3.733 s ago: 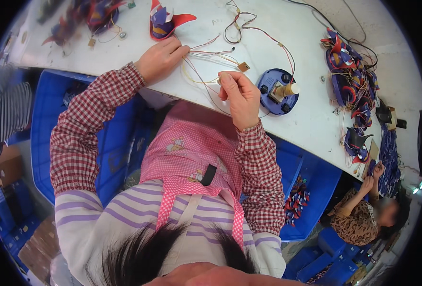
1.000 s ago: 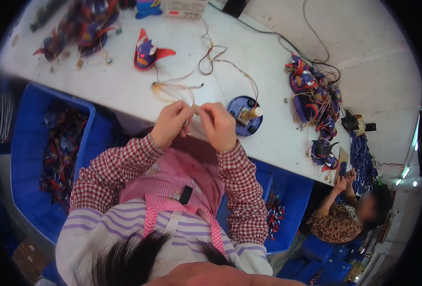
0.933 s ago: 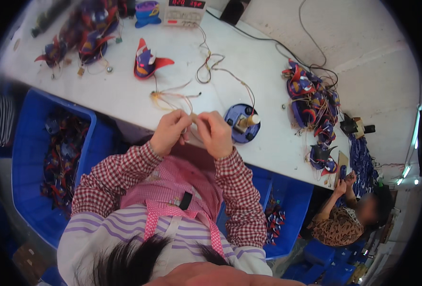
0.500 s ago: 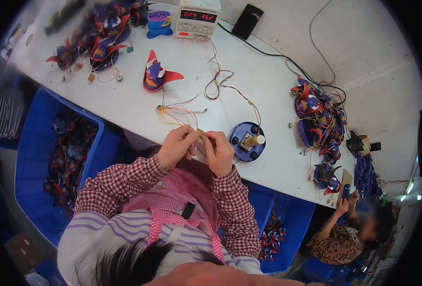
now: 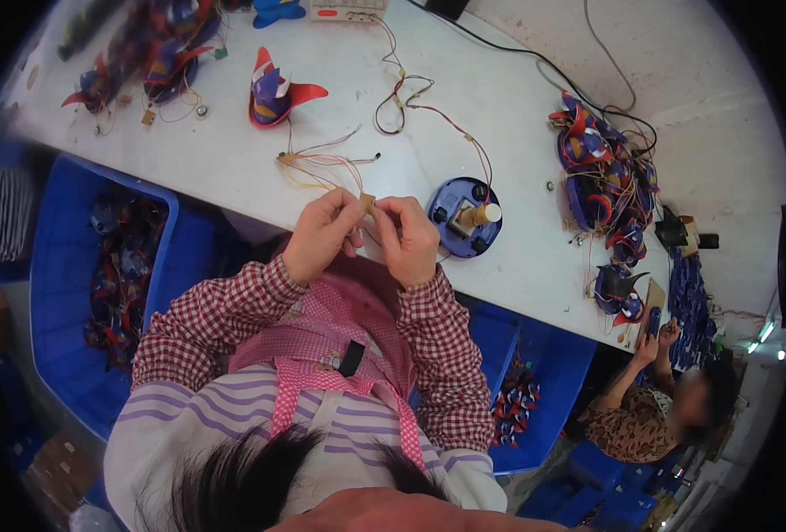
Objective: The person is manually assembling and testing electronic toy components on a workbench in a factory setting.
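Observation:
Both hands meet over the near edge of the white table (image 5: 340,84). Between their fingertips is a small tan circuit board (image 5: 368,204). My left hand (image 5: 324,238) pinches it from the left, and my right hand (image 5: 408,241) grips it from the right. Thin coloured wires (image 5: 326,162) spread from beside the board across the tabletop. They lead toward a red, purple and white toy piece (image 5: 273,93) with pointed red flaps, lying farther back. Just right of my right hand sits a round blue-purple base (image 5: 466,217) with a pale cylinder on top. My fingers partly cover the board.
Piles of similar toy pieces lie at the far left (image 5: 171,53) and right (image 5: 584,160). A power supply (image 5: 349,11) at the back feeds a looped cable (image 5: 402,97). Blue bins (image 5: 158,257) stand below the table edge. A co-worker (image 5: 632,417) handles something at right.
The whole view has shifted, so the tabletop things appear higher in the picture. My hands keep the circuit board pinched between them, with little visible change in their grip.

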Demonstrator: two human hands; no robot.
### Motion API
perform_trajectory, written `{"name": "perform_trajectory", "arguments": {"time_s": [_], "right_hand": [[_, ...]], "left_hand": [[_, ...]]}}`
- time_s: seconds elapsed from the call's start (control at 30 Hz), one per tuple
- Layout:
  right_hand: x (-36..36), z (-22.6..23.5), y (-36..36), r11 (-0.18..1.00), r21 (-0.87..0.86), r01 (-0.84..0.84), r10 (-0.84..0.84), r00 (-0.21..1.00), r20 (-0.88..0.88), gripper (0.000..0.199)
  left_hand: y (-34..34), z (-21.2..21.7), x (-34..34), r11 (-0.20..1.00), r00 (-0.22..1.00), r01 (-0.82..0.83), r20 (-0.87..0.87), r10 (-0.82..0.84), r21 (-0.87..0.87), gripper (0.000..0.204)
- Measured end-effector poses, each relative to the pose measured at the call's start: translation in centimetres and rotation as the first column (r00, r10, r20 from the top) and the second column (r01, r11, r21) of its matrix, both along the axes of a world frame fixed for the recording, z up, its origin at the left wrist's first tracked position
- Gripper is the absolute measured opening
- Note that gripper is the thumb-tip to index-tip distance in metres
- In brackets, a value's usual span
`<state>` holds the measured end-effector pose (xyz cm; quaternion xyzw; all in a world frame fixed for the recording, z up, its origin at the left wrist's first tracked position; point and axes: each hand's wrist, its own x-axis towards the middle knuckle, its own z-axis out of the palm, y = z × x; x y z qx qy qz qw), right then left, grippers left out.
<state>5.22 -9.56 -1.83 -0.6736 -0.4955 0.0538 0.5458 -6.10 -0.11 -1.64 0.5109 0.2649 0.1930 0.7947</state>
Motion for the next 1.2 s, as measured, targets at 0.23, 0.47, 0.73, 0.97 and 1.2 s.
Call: {"name": "perform_trajectory", "arguments": {"time_s": [0.23,0.47,0.73,0.97,1.2], "right_hand": [[-0.5,-0.2,-0.2,1.000,0.012,0.005,-0.006,1.000,0.028,0.012],[-0.2,-0.3,-0.7,0.998,0.050,0.023,-0.027,0.996,0.083,0.015],[-0.3,2.9,-7.6,0.982,0.042,0.185,-0.190,0.961,0.203,0.016],[4.5,4.6,-9.0,0.932,-0.052,0.358,-0.359,0.934,0.004,0.017],[6.0,2.3,-6.5,0.939,-0.152,0.307,-0.283,0.946,0.160,0.016]], "left_hand": [[-0.2,-0.4,-0.4,1.000,1.000,0.002,0.003,-0.002,0.009,0.011],[-0.7,0.7,0.1,1.000,0.998,0.026,-0.050,-0.026,-0.001,0.010],[0.6,2.7,2.4,0.939,0.995,0.100,-0.038,-0.092,0.331,0.026],[0.1,1.6,6.5,0.097,0.982,0.156,-0.144,-0.120,0.983,0.070],[-3.4,0.5,9.9,0.006,0.968,0.250,-0.250,-0.034,0.968,0.100]]}}
